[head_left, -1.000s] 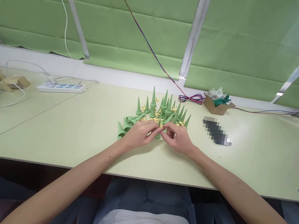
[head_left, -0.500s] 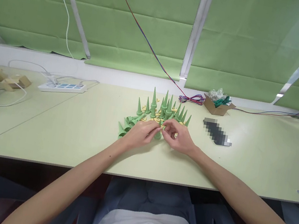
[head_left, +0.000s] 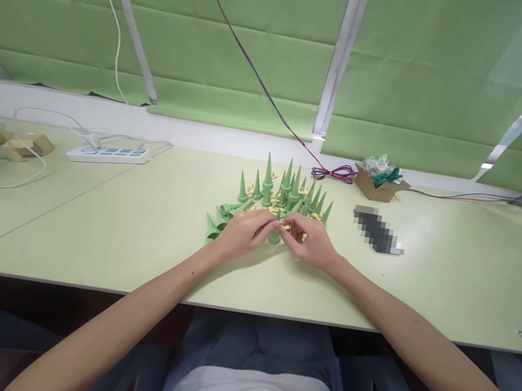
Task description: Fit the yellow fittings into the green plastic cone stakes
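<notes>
My left hand (head_left: 245, 232) and my right hand (head_left: 311, 240) meet fingertip to fingertip above the table. Between the right thumb and forefinger shows a small yellow piece (head_left: 286, 227). The left thumb and forefinger pinch at its left end, where their tips cover most of it. Just below the fingertips stands a short green cone-topped piece (head_left: 274, 238), partly hidden. Behind the hands several green cones (head_left: 267, 183) stand upright, a few seemingly stacked, with small yellow pieces scattered among them. More hollow green cones (head_left: 213, 229) lie on their sides beside my left hand.
On the pale table (head_left: 132, 247), a pixelated dark object (head_left: 378, 230) lies right of my hands. Behind it is a small cardboard box (head_left: 377, 188) with plastic and green material, beside coiled wire (head_left: 335, 172). A power strip (head_left: 110, 154) and cardboard pieces (head_left: 29, 145) lie at left.
My right fingers have closed in and lowered slightly against the left fingertips, and the yellow piece shows more clearly between them. The cones have stayed in place.
</notes>
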A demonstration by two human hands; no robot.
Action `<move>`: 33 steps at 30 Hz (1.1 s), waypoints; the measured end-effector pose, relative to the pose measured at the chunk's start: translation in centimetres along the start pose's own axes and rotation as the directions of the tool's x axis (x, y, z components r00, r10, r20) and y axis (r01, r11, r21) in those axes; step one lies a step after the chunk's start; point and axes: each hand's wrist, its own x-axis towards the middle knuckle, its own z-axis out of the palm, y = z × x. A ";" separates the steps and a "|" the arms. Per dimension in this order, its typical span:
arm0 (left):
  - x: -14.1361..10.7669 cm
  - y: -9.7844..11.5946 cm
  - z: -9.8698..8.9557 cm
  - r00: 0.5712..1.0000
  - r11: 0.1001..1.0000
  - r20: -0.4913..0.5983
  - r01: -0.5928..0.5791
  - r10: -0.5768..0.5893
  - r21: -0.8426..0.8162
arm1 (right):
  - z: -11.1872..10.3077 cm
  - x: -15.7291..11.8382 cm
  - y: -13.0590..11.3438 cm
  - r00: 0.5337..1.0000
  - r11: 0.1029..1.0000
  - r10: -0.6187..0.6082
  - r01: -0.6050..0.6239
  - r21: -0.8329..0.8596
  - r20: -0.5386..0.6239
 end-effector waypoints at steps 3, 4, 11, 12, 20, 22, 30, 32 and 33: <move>0.2 0.4 -0.1 0.987 0.994 -0.121 0.106 -0.107 -0.009 | -0.1 0.1 -0.1 0.996 0.999 0.048 -0.048 0.003 -0.070; 0.3 0.5 -0.2 0.978 0.988 -0.144 0.152 -0.153 -0.020 | -0.1 0.1 0.0 0.992 0.997 0.075 -0.075 0.006 -0.098; 0.7 0.9 -0.3 0.934 0.928 0.006 0.356 -0.357 -0.111 | -0.1 0.3 0.1 0.954 0.973 0.228 -0.219 0.067 -0.194; 0.7 0.8 -0.2 0.930 0.923 0.049 0.368 -0.365 -0.112 | -0.1 0.3 0.1 0.953 0.972 0.234 -0.223 0.074 -0.194; 0.5 0.4 0.2 0.878 0.914 0.314 0.400 -0.362 -0.064 | 0.0 0.3 0.1 0.954 0.974 0.226 -0.216 0.073 -0.199; 0.5 0.3 0.3 0.871 0.916 0.342 0.396 -0.352 -0.065 | 0.0 0.3 0.0 0.954 0.974 0.226 -0.217 0.067 -0.199; 1.1 0.9 0.0 0.840 0.797 0.268 0.537 -0.472 -0.276 | 0.0 0.4 -0.3 0.957 0.974 0.227 -0.220 0.058 -0.182; 1.3 1.1 -0.2 0.837 0.742 0.233 0.548 -0.496 -0.387 | 0.0 0.3 -0.2 0.960 0.975 0.223 -0.216 0.058 -0.168; 1.3 1.2 -0.3 0.836 0.718 0.223 0.545 -0.501 -0.433 | 0.0 0.3 -0.2 0.962 0.975 0.222 -0.215 0.059 -0.160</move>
